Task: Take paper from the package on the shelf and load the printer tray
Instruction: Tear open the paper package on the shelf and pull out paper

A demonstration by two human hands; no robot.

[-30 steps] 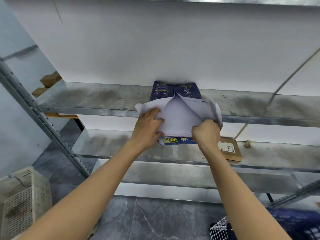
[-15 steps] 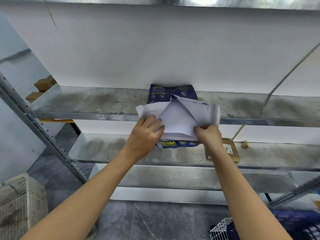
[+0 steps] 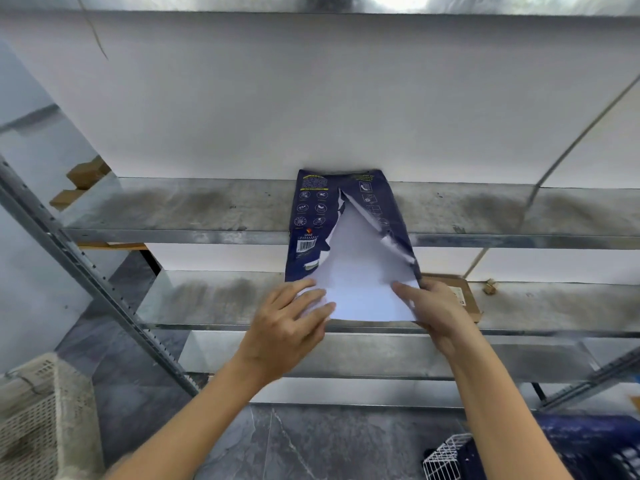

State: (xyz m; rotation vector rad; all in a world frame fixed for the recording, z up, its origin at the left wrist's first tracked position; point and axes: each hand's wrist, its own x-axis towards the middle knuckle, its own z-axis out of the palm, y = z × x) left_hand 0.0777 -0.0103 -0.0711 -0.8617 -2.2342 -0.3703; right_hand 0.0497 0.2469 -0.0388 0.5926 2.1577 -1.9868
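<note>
Fingers (image 3: 313,299) on outward-pointing paper (image 3: 363,271)

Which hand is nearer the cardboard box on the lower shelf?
Right. The right hand overlaps the box's left edge; the left hand is across the paper, well left.

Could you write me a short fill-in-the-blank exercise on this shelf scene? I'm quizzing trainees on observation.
1. The torn wrapper of the paper package is dark ____.
2. Both hands grip the near edge of the white ____ stack.
3. The package lies on a ____ shelf.
4. Right of the right hand lies a flat ____ box.

Missing words: blue; paper; metal; cardboard
</note>
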